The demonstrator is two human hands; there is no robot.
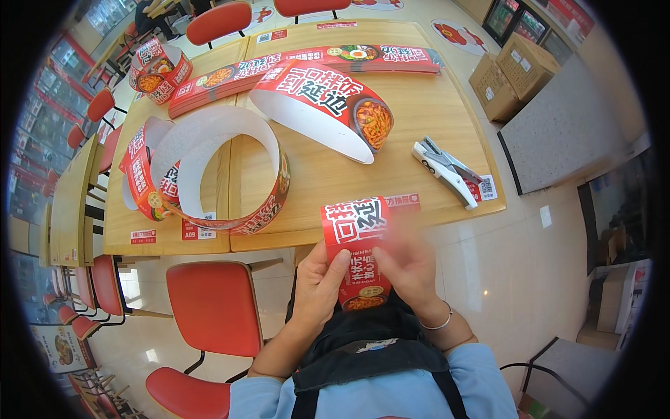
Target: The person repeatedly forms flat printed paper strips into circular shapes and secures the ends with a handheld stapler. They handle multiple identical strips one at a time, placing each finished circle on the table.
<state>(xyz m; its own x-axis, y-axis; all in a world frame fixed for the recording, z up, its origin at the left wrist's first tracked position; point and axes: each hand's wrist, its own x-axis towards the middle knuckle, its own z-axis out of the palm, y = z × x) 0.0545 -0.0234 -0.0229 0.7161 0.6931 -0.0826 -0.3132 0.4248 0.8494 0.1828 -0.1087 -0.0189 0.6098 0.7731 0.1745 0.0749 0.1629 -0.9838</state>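
Observation:
In front of my waist, by the table's near edge, I hold a red printed paper strip [361, 262] that looks bent over or doubled. My left hand [317, 283] grips its left edge, thumb on the front. The right hand [410, 269] has its thumb on the right edge; its upper fingers are smeared by motion. Beyond the right hand, a grey-and-white stapler [447, 172] lies on the table. Curled printed strips rest to the left: a wide paper ring [251, 222], an arched strip [324, 105] and an overlapping loop [143, 174].
A long stack of flat printed strips [230, 80] runs along the back of the wooden table [307, 188]. A rolled paper band [159, 73] stands at the far left. Red chairs [209, 307] surround the table. Cardboard boxes [513, 77] sit on the floor to the right.

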